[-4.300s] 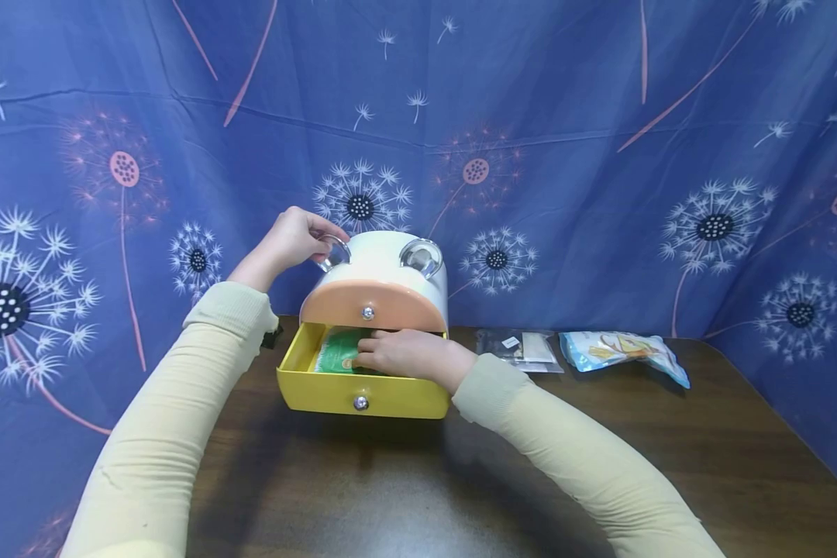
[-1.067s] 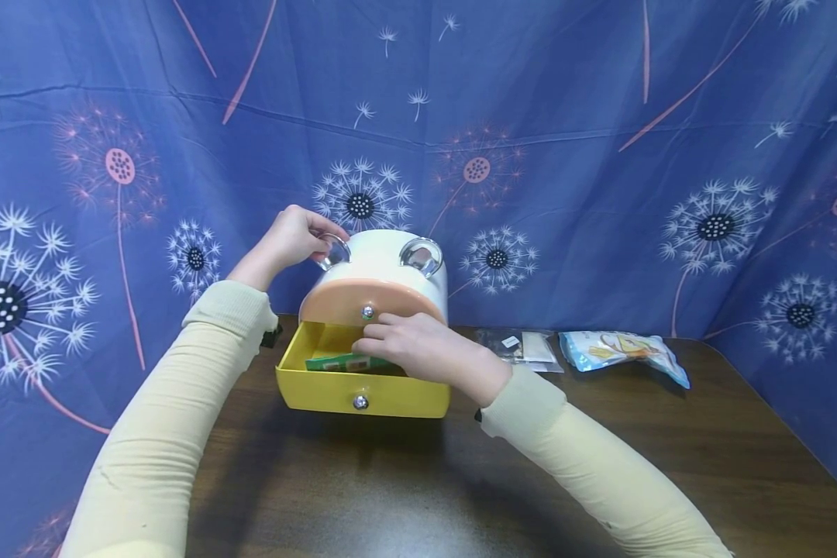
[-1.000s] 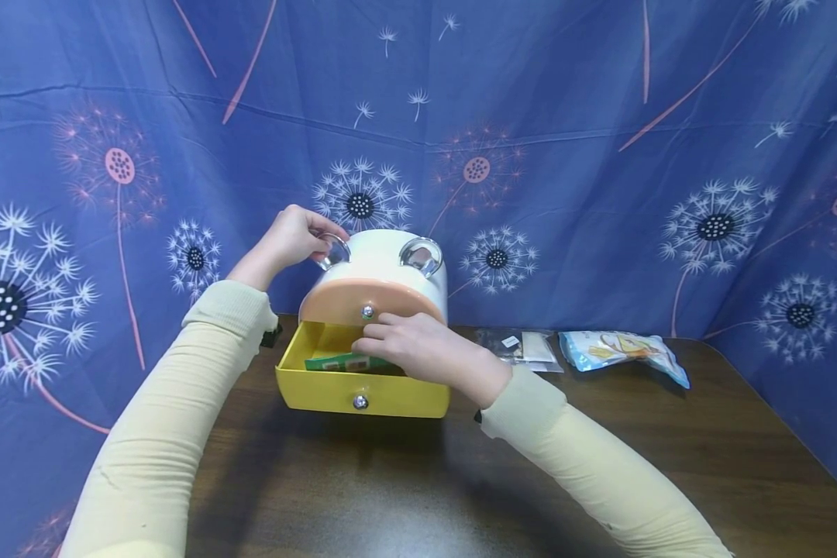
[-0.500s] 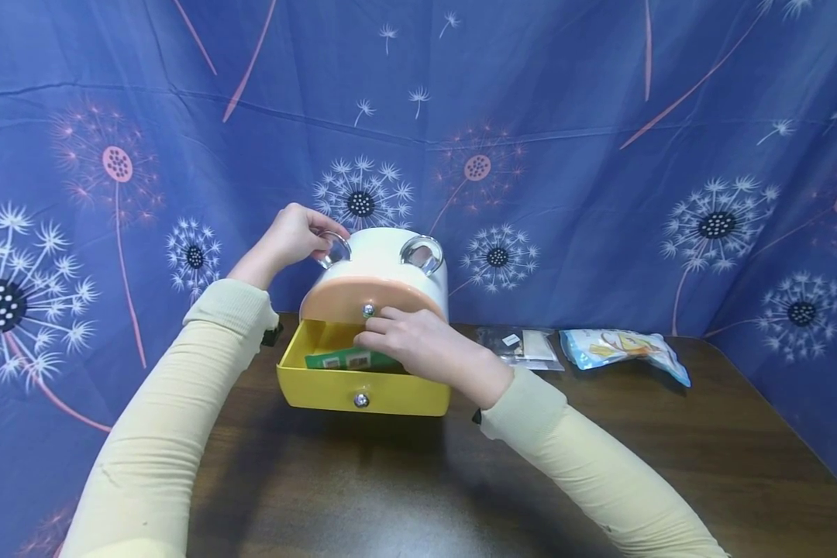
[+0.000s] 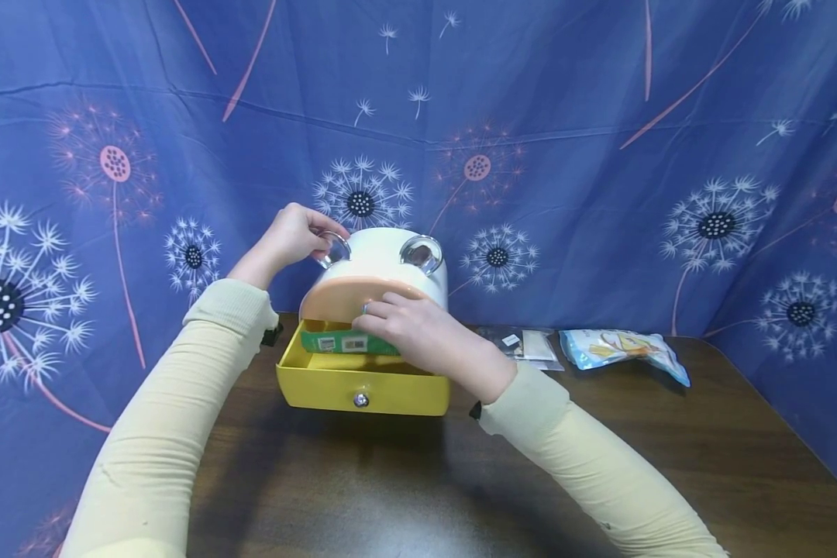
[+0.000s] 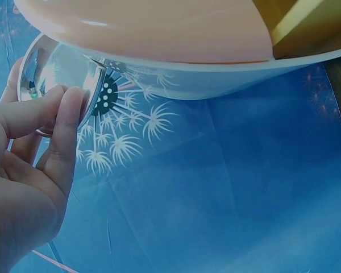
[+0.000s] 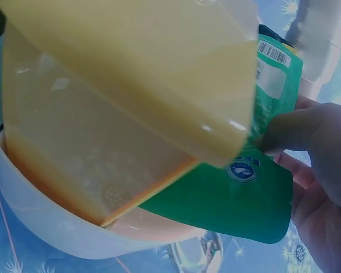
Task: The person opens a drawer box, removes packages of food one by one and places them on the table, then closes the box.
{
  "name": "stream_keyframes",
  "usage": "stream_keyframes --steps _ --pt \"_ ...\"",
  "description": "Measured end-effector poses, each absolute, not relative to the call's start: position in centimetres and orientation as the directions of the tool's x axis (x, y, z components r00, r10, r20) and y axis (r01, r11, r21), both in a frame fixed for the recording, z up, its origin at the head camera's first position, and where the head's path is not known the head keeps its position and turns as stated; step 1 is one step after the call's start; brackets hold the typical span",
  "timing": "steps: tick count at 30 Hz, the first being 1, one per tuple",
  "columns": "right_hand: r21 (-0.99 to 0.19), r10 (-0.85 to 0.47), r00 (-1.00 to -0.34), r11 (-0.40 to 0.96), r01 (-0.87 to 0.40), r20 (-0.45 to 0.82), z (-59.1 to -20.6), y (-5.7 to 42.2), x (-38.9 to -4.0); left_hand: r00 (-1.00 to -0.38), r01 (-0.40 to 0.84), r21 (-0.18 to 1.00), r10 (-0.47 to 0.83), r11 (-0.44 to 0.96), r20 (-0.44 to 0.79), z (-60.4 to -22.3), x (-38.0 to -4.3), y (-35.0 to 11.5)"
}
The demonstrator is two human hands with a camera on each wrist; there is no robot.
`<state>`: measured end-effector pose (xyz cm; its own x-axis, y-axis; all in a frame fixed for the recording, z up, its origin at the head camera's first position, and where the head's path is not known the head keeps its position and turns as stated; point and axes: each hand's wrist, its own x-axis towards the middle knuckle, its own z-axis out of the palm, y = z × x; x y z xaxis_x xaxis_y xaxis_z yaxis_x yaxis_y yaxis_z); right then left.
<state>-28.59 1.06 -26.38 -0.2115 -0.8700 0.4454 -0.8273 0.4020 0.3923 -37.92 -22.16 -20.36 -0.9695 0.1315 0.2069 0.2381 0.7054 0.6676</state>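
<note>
A small rounded white cabinet [image 5: 377, 249] with two shiny silver ears stands against the cloth. Its peach upper drawer [image 5: 331, 298] is closed, and the yellow lower drawer [image 5: 314, 391] is pulled out. My left hand [image 5: 287, 239] grips the left ear [image 6: 57, 65] between thumb and fingers. Above the yellow drawer, my right hand [image 5: 421, 333] pinches a green packet [image 5: 321, 342] by its edge. In the right wrist view the packet [image 7: 233, 207] shows a barcode and a blue-white logo, with the thumb on its face. The drawer hides part of it there.
To the right of the cabinet lie a clear plastic bag [image 5: 539, 347] and a light-blue snack bag [image 5: 621, 353] on the brown wooden table [image 5: 600, 442]. A blue dandelion-print cloth [image 5: 565, 194] hangs close behind and at both sides.
Earlier the green packet lay in the yellow drawer under my right hand. That hand has since gripped it and raised it above the drawer's front rim. My left hand stays on the ear.
</note>
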Motion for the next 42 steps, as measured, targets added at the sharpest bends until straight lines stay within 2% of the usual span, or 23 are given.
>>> stream_keyframes --steps 18,29,36,42 --pt "0.315 -0.836 -0.226 0.419 -0.851 0.501 -24.0 1.8 -27.1 -0.970 0.236 0.668 0.133 0.706 0.203 -20.3 -37.7 -22.1" --pt "0.348 -0.816 -0.241 0.465 -0.814 0.526 -22.6 2.8 -26.2 -0.973 0.225 0.671 0.129 0.706 0.191 -20.2 -37.6 -22.1" --pt "0.324 -0.807 -0.253 0.472 -0.820 0.533 -21.6 3.5 -25.4 -0.969 0.238 0.658 0.132 0.714 0.207 -20.3 -37.6 -22.3" --pt "0.334 -0.800 -0.239 0.473 -0.815 0.551 -21.3 4.3 -25.1 -0.969 0.240 0.662 0.135 0.710 0.207 -20.3 -37.7 -22.1"
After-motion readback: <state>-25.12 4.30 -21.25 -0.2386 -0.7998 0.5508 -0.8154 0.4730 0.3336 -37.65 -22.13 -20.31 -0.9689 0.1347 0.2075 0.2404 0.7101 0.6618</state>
